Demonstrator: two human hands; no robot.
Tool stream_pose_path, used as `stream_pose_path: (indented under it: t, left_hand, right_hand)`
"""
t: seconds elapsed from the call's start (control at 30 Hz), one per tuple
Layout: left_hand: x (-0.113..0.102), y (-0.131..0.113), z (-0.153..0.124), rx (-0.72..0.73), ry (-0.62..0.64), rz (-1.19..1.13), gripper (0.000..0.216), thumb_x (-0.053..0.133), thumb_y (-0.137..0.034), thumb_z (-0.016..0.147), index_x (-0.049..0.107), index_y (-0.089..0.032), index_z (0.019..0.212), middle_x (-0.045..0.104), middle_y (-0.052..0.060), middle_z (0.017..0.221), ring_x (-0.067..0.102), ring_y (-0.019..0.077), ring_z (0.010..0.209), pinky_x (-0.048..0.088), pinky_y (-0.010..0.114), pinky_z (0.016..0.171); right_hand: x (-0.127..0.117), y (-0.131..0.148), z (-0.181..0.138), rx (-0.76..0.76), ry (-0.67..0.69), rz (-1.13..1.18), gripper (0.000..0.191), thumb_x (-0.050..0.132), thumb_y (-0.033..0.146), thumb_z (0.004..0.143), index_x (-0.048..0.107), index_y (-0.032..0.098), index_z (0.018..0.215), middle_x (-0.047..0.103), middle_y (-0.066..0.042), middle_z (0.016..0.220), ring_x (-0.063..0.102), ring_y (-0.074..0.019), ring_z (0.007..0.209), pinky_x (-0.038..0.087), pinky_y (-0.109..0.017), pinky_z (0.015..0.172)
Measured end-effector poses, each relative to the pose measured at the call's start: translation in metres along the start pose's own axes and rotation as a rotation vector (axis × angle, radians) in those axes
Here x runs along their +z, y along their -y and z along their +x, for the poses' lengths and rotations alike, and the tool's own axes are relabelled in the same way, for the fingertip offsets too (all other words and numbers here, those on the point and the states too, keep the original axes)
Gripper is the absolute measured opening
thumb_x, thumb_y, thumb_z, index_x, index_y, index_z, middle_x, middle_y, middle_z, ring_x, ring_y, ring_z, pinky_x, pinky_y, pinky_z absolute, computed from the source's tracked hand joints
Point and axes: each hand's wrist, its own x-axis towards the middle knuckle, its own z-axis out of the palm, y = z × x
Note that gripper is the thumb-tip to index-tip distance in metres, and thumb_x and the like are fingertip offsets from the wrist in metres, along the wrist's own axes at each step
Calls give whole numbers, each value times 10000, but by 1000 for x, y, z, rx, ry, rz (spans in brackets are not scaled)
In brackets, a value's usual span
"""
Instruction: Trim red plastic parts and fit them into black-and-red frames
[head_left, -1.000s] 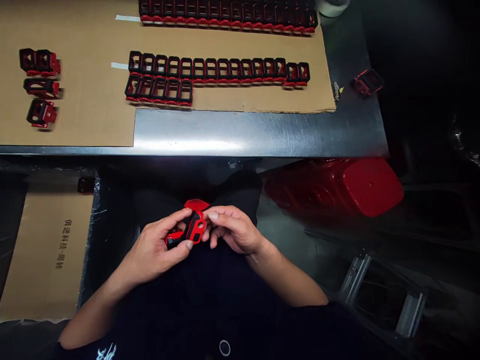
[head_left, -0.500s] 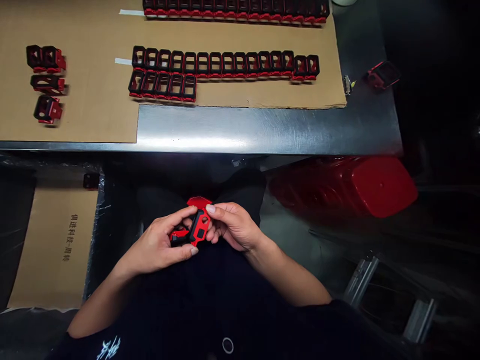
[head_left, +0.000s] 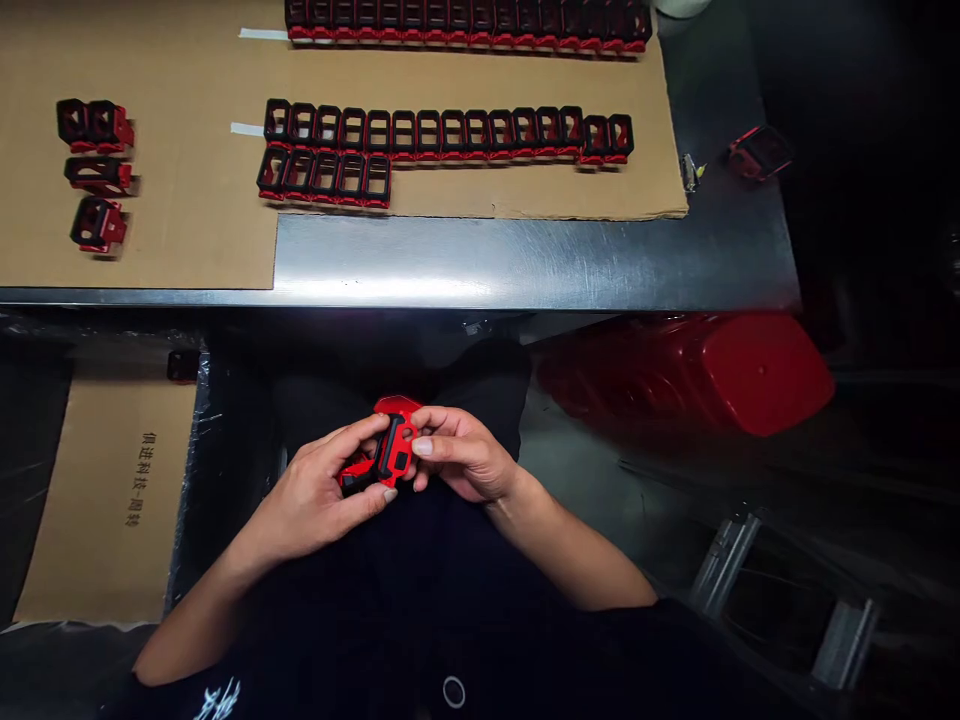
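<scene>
Head view: a steel worktop point(head_left: 487, 262) is partly covered by a cardboard sheet point(head_left: 180, 230), on which rows of black-and-red frames point(head_left: 450, 132) are laid out. Below the worktop's edge, over the lap, a red-and-black frame point(head_left: 391, 452) is clamped between the left hand point(head_left: 315, 490) and the right hand point(head_left: 465, 455).

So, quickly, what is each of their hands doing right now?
Left hand: closed, holding a red-and-black moulded part.
Right hand: closed, holding that same part.
</scene>
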Motion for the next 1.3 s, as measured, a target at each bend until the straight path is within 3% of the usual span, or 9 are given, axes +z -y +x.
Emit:
stream_pose_path:
  t: [0.13,0.33,0.47,0.53,0.7,0.9,1.13,1.3]
  left_hand:
    - [-1,5,1,-51,32,-54,583,724,-362,840,565,-243,1389,692,97,1294,714,240,1079,604,394,952]
    - [1,10,1,-281,95,-272,555,678,-402,884,547,-219,1391,711,92,1165,710,212,1006,596,365,904]
    - [8,12,3,-346,113,-368,482,632,-431,916,581,-205,1338,682,26,920,665,151,807,579,304,779]
    - [11,12,4,-355,103,-399,488,632,-426,914,581,-197,1342,671,27,916,656,148,810,572,294,774]
    - [12,6,5,-335,51,-366,617,696,-437,863,530,-230,1421,687,86,1223,664,237,1133,539,401,1014]
    - [10,-9,10,-308,-46,-311,703,749,-500,793,548,-197,1395,707,106,1224,703,254,1083,591,390,951]
    - [21,-6,6,-158,-200,-171,682,774,-346,772,511,-222,1388,641,125,1336,724,214,959,634,365,839]
    - [24,0,2,47,-290,-61,711,742,-220,804,432,-298,1439,576,100,1424,658,235,1183,615,379,932]
  right_hand:
    - [6,1,-2,-26,-93,-115,304,873,324,718,708,139,895,722,-9,722,687,-105,591,567,-166,504]
    - [10,-1,-10,-140,-161,-298,260,850,335,755,737,169,921,688,10,727,660,-105,630,554,-209,572]
    - [10,-2,-12,-340,-212,-608,180,776,323,833,765,193,957,698,-14,790,642,-123,672,531,-251,624]
    - [9,-3,-12,-489,-213,-805,138,744,283,859,780,202,964,726,-39,847,665,-148,734,538,-278,676]
    - [7,-5,-12,-733,-177,-1010,164,694,211,890,785,234,1024,767,-64,930,718,-185,816,583,-314,754]
    - [4,-5,-11,-875,-124,-1194,180,649,160,892,799,232,961,763,-81,914,731,-189,786,604,-312,724]
    - [6,-3,-9,-878,-178,-1219,216,635,141,867,793,256,959,764,-76,1036,732,-222,944,610,-373,838]
    - [12,3,-12,-759,-206,-949,252,610,99,869,776,244,992,763,-68,1010,721,-206,954,588,-375,875]
